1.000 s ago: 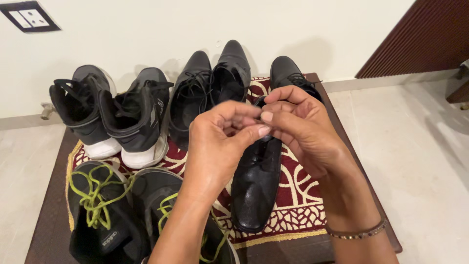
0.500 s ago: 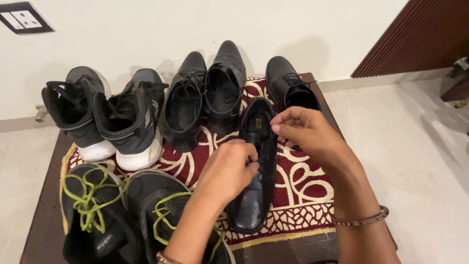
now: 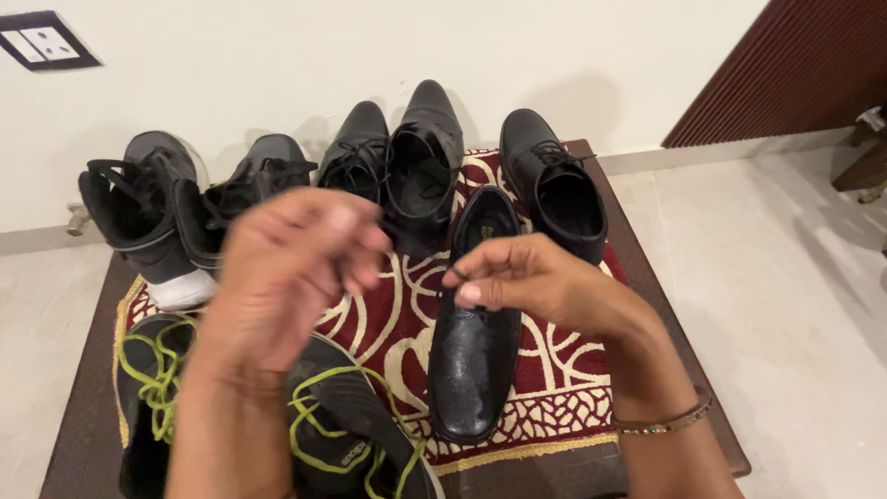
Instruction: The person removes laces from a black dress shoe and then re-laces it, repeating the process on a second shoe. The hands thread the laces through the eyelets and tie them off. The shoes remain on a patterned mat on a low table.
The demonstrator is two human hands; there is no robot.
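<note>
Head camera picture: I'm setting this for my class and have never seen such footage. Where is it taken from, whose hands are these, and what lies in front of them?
The camera sits on a person's head and looks down, so both hands are that person's own. The right hand pinches its fingers together over a black dress shoe; whether they hold a lace is too small to tell. The left hand is raised, blurred and seems empty. Other shoes stand on a red patterned mat, among them sneakers with green laces.
</note>
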